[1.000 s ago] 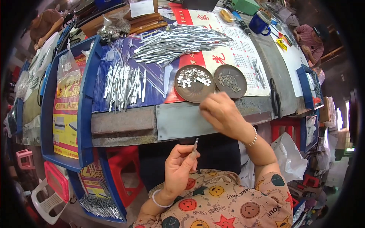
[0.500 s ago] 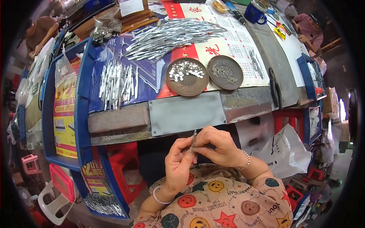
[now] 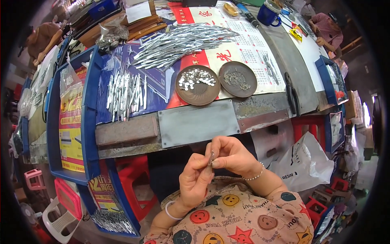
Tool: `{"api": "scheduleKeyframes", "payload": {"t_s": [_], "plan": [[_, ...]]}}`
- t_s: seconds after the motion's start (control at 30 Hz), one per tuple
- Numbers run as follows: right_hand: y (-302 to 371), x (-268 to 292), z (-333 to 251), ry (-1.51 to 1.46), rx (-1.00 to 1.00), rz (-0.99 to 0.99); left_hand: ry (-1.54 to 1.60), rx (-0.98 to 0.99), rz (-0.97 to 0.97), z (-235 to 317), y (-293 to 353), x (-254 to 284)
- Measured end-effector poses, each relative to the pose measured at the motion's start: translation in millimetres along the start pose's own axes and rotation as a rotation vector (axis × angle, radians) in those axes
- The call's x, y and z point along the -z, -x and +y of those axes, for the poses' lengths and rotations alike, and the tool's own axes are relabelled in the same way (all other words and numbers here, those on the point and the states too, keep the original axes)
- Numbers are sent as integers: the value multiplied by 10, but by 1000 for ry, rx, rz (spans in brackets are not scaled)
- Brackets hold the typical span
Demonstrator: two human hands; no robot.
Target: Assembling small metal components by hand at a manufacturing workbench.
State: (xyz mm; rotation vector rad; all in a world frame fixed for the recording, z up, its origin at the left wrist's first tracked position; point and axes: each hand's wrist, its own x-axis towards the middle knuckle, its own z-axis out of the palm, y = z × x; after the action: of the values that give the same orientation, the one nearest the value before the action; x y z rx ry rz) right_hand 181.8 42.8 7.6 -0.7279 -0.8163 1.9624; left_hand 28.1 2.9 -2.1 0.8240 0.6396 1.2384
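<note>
Just past the bench's front edge, my left hand (image 3: 194,179) and my right hand (image 3: 232,157) meet with closed fingertips. Between them they pinch a small, thin metal piece (image 3: 212,156); most of it is hidden by the fingers, so its exact kind cannot be made out. Ahead on the bench is a brown round dish (image 3: 198,99) with shiny silver discs. Beside it stands a second brown dish (image 3: 246,90) holding small thin metal bits. A large heap of slim silver strips (image 3: 183,44) lies behind, and a smaller bunch of strips (image 3: 126,95) sits to the left.
A grey metal plate (image 3: 199,124) is fixed at the bench edge, with a brown block (image 3: 126,131) to its left. Blue trays (image 3: 90,130) line the left side. Black-handled pliers (image 3: 291,95) lie at right. A white plastic bag (image 3: 304,162) hangs below. Other people work farther back.
Both hands have shifted slightly, with the right fingers turning around the metal piece. Less of its tip shows above the fingers now. The view has tilted a little.
</note>
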Motion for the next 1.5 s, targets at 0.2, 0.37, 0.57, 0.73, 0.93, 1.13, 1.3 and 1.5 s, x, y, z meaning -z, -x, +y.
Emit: {"api": "scheduleKeyframes", "payload": {"t_s": [0.2, 0.37, 0.57, 0.73, 0.93, 1.13, 1.3, 1.5], "plan": [[-6, -118, -30, -58, -34, 42, -226, -197, 28, -11, 52, 0], [-7, -277, 37, 521, 370, 192, -379, -294, 157, -52, 36, -17], [-26, -390, 56, 846, 640, 230, -549, -430, 208, -67, 64, 10], [8, -413, 39, 914, 659, 206, -530, -486, 201, -85, 75, 7], [-15, -374, 121, 1069, 742, 251, -492, -414, 188, -71, 83, -18], [-90, -341, 92, 1149, 846, 234, -482, -381, 115, -44, 101, -59], [-60, -277, 149, 1148, 761, 54, -475, -355, 109, 29, 87, -39], [-296, -48, -360, 686, 579, 762, -240, -156, 84, 59, 72, -102]]}}
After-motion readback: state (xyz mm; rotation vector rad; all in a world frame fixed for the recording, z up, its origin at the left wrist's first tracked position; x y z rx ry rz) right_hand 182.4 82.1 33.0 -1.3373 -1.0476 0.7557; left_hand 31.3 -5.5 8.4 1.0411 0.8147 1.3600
